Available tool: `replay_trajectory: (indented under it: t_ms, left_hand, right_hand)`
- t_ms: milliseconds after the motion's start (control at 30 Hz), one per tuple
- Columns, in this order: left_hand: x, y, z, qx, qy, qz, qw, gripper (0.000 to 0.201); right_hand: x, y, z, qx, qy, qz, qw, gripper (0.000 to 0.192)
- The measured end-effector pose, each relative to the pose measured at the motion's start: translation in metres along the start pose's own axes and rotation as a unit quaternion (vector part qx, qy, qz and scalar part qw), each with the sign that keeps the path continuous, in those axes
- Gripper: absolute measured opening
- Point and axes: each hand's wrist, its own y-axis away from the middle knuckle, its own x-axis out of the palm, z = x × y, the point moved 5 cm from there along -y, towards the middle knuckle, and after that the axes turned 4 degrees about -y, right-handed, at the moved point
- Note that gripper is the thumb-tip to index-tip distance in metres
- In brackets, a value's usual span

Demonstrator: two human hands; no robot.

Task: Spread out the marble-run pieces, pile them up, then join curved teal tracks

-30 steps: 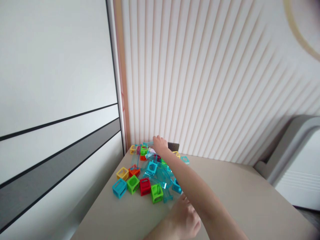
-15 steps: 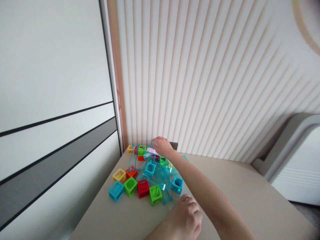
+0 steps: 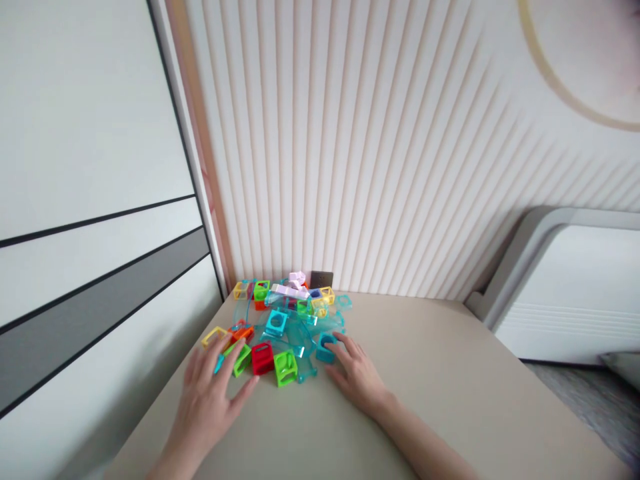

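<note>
Both hands had come down flat on the tabletop (image 3: 450,373): left hand (image 3: 213,390) spread over a blue cube (image 3: 220,362), right hand (image 3: 357,377) spread, back from the far purple piece (image 3: 290,291), fingertips at another blue cube (image 3: 326,348). Nothing gripped; block pile (image 3: 280,327) bracketed.

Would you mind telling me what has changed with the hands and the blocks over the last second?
The right hand drew back from the far side of the pile to its near right edge, fingers spread by a blue block. The left hand, earlier curled near the right forearm, moved left and opened flat at the pile's near left edge, over a green block. Neither holds anything. The red block and table look unchanged.
</note>
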Motion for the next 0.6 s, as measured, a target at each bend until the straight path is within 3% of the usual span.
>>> replay_trajectory:
  t_ms: [67, 133, 267, 367, 500, 600]
  left_hand:
    - [0.011, 0.012, 0.031, -0.059, -0.076, 0.058, 0.994, 0.069]
    - [0.024, 0.020, 0.042, -0.080, -0.102, 0.104, 0.986, 0.073]
    - [0.040, 0.021, 0.034, -0.079, -0.088, 0.135, 0.984, 0.070]
    - [0.032, 0.014, 0.026, -0.075, -0.096, 0.099, 0.988, 0.063]
    - [0.010, -0.002, -0.009, 0.012, -0.044, 0.009, 0.999, 0.056]
    - [0.011, -0.016, -0.070, 0.181, 0.060, 0.009, 0.982, 0.046]
  right_hand:
    - [0.005, -0.007, 0.001, -0.013, 0.014, -0.001, 1.000, 0.036]
    - [0.006, -0.014, -0.001, -0.019, 0.017, -0.010, 1.000, 0.038]
    - [-0.001, -0.014, -0.006, -0.032, 0.012, -0.023, 0.999, 0.048]
    - [-0.017, -0.001, -0.017, -0.010, -0.002, -0.060, 0.998, 0.045]
    - [-0.039, 0.022, -0.047, 0.109, -0.043, -0.141, 0.983, 0.031]
    - [-0.041, 0.031, -0.056, 0.174, -0.091, -0.154, 0.968, 0.027]
